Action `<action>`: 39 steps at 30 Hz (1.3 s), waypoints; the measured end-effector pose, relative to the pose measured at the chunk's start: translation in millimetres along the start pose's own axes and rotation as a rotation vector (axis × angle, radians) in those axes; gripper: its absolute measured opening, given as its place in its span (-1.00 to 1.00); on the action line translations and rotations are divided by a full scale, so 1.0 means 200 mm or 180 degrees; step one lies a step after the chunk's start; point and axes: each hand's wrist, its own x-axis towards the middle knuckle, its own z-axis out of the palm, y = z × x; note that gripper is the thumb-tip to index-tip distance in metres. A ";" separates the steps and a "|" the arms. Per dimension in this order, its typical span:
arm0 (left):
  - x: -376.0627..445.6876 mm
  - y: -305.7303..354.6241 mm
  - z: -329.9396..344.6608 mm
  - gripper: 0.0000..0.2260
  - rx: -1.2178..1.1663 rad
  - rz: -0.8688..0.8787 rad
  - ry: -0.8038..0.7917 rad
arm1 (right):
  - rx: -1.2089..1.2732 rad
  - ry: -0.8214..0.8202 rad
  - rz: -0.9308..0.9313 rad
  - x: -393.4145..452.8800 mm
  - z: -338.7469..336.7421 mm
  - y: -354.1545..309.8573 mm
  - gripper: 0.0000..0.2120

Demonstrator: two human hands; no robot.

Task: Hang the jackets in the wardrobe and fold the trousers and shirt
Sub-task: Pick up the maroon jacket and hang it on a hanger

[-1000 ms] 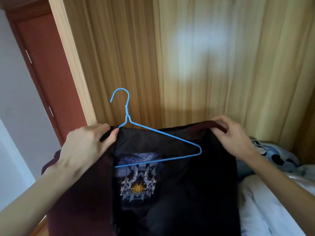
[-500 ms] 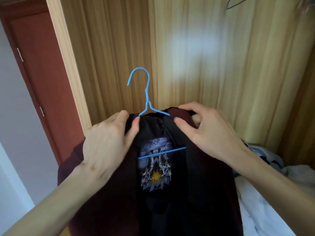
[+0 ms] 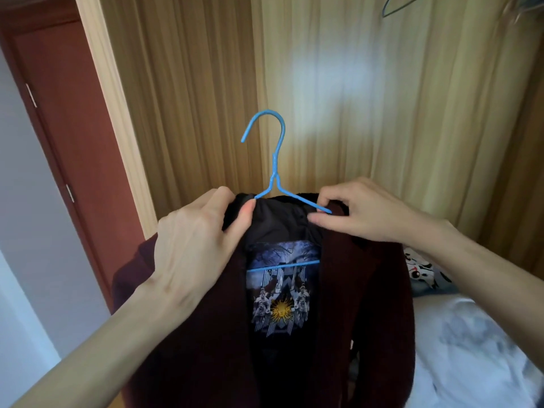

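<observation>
Before the wooden wardrobe wall (image 3: 382,113), from the head view, I see both hands up at the jacket (image 3: 368,304) collar. My left hand (image 3: 194,248) has its grip curled round the left collar edge, thumb pressing the black lining. My right hand (image 3: 362,213) pinches the right collar over the blue hanger (image 3: 275,172) arm. Its hook stands free above; the jacket hangs open beside the bed (image 3: 471,348).

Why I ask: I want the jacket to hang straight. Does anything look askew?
Slightly: the blue hanger leans, its hook tipped left. The left hand and right hand grip the maroon jacket at its collar.
</observation>
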 end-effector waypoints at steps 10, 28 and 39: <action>-0.01 -0.03 0.04 -0.67 -0.0018 0.0056 0.0101 | 0.0810 -0.0531 0.0877 -0.10 0.06 0.11 -0.52; 0.15 -0.01 0.15 -0.74 -0.2367 -0.0384 -0.2391 | 0.0925 0.0614 0.0729 -0.24 -0.06 0.04 -0.80; 0.21 0.05 0.21 -0.64 -0.2511 -0.0389 -0.2133 | 0.0365 -0.0885 0.0562 -0.31 -0.23 0.08 -0.72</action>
